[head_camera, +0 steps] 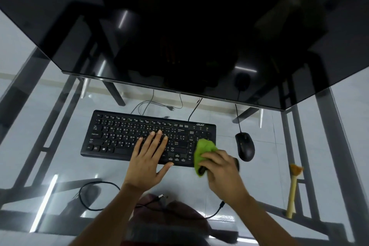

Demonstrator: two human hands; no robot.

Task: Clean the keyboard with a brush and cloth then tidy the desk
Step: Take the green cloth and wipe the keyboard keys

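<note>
The right hand (221, 170) is bunched around a green cloth (203, 151), fingers curled into it, pressing the cloth against the right end of the black Acer keyboard (139, 136), over the number pad and the near right corner. The cloth spills off the keyboard's front edge there. The left hand (148, 158) lies flat on the keys a little right of the middle, fingers straight and spread, thumb stretched out along the front edge; it holds nothing, just rests on the board.

The keyboard sits square on a glass desk (60, 166), its cable running back under the monitor (179, 26), whose dark screen fills the upper part of the view. Just beside the keyboard on the right is a black wired mouse (244, 147), apart from the cloth. Farther right, near the desk's edge, lies a brush (293, 187) with a pale wooden handle and orange-brown bristles pointing away from the person. A loose black cable (93, 197) loops on the glass in front of the keyboard, to the left of the arms.
</note>
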